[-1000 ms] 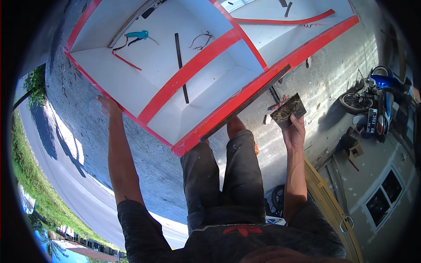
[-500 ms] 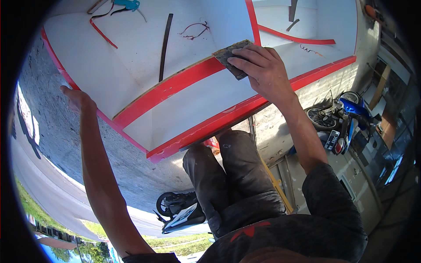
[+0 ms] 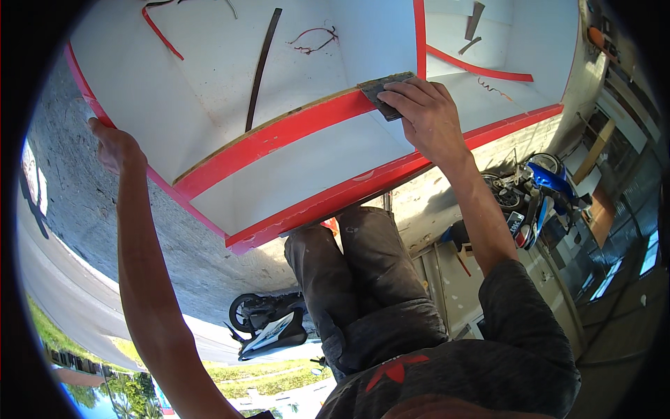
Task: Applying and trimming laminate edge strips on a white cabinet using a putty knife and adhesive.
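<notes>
A white cabinet with red edging lies in front of me, its open compartments facing up. My right hand [image 3: 426, 115] grips a worn, dark sanding pad [image 3: 384, 91], pressed on the right end of the curved red strip [image 3: 279, 136] beside the divider [image 3: 421, 42]. A bare brownish line runs along this strip's upper edge. My left hand [image 3: 117, 148] is closed round the cabinet's pinkish-red left edge [image 3: 87, 91]; part of its fingers is hidden.
Inside the cabinet lie a long dark strip [image 3: 262, 70], a thin red strip [image 3: 164, 35], tangled red shavings [image 3: 314, 40] and a loose red strip [image 3: 481, 68]. A black-and-white motorbike [image 3: 269, 325] stands behind me, a blue one [image 3: 548, 178] to the right.
My view has shifted a little. The right hand and sanding pad have slid slightly right along the curved strip, nearer the divider. My left hand stays on the left edge.
</notes>
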`<state>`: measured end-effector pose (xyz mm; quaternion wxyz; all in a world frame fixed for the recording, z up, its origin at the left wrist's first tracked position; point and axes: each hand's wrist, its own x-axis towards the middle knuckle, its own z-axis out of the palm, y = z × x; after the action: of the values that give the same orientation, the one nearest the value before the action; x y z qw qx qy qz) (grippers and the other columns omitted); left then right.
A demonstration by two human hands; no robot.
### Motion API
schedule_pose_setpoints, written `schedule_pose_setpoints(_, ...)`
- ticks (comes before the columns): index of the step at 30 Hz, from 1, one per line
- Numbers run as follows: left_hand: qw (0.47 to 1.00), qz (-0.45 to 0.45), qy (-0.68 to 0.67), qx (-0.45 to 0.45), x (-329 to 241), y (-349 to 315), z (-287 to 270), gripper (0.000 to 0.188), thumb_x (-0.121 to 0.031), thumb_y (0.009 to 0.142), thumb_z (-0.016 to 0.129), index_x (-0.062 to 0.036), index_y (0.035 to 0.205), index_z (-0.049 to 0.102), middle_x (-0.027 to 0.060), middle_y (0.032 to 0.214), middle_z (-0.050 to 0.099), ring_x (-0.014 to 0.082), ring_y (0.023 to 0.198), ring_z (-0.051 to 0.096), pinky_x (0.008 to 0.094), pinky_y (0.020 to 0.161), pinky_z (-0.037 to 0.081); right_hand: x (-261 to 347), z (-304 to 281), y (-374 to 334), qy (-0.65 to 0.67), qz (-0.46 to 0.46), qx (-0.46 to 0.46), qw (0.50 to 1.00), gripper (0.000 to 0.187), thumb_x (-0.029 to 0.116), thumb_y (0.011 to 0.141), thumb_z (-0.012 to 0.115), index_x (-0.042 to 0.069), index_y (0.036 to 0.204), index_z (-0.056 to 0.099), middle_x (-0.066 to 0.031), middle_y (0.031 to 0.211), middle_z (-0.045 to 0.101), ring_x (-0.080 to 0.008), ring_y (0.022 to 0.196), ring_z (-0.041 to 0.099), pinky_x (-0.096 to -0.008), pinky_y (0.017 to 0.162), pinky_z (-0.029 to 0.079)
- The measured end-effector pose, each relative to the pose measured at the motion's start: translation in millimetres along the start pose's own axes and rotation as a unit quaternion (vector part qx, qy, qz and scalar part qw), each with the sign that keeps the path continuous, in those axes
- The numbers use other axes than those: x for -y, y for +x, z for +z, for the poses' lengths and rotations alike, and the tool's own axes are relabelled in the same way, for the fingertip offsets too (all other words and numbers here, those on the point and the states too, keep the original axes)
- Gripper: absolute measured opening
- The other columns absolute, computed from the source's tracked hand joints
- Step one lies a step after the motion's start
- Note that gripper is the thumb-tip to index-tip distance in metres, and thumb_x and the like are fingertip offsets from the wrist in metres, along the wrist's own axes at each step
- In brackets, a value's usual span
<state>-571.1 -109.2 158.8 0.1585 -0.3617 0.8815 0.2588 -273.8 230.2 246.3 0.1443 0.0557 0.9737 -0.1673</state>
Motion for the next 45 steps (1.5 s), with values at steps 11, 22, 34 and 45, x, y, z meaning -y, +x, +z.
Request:
schedule_pose_setpoints(11, 1.0, -0.003, -0.011, -0.018, 0, -6, 4, 0.097, -0.079, 0.095, 0.029, 0.0016, 0.137, 0.062, 0.0221, 0.136, 0.062, 0.0362, 0.126, 0.059, 0.0538, 0.106, 0.046, -16, -52, 60, 0.074, 0.019, 0.09, 0.993, 0.031, -0.001, 0.083, 0.059, 0.01, 0.104, 0.079, -0.0095, 0.093, 0.077, -0.0294, 0.083, 0.071, -0.0407, 0.077, 0.056)
schedule_pose_setpoints(22, 1.0, -0.013, -0.009, -0.022, 2, 4, 3, 0.099, -0.081, 0.093, 0.032, 0.0034, 0.134, 0.064, 0.0205, 0.136, 0.062, 0.0356, 0.127, 0.058, 0.0513, 0.108, 0.045, -34, -15, 89, 0.042, 0.031, 0.249, 0.967, 0.035, 0.004, 0.086, 0.054, 0.008, 0.111, 0.078, -0.0141, 0.093, 0.077, -0.0301, 0.081, 0.071, -0.0412, 0.083, 0.057)
schedule_pose_setpoints(34, 1.0, -0.002, -0.007, -0.016, 4, -2, -1, 0.098, -0.079, 0.094, 0.032, 0.0037, 0.137, 0.062, 0.0214, 0.136, 0.063, 0.0361, 0.127, 0.059, 0.0517, 0.109, 0.045, -28, -56, 72, 0.127, 0.083, 0.204, 0.967, 0.032, 0.003, 0.09, 0.055, 0.004, 0.114, 0.077, -0.0136, 0.093, 0.077, -0.0258, 0.084, 0.073, -0.0367, 0.084, 0.058)
schedule_pose_setpoints(45, 1.0, -0.003, -0.026, -0.016, 7, 5, 0, 0.097, -0.078, 0.092, 0.04, 0.0042, 0.141, 0.058, 0.0197, 0.139, 0.06, 0.0335, 0.124, 0.06, 0.0483, 0.104, 0.049, -45, -33, 87, 0.159, 0.092, 0.226, 0.957, 0.037, 0.005, 0.089, 0.054, 0.003, 0.121, 0.072, -0.0152, 0.104, 0.078, -0.026, 0.093, 0.075, -0.035, 0.093, 0.058)
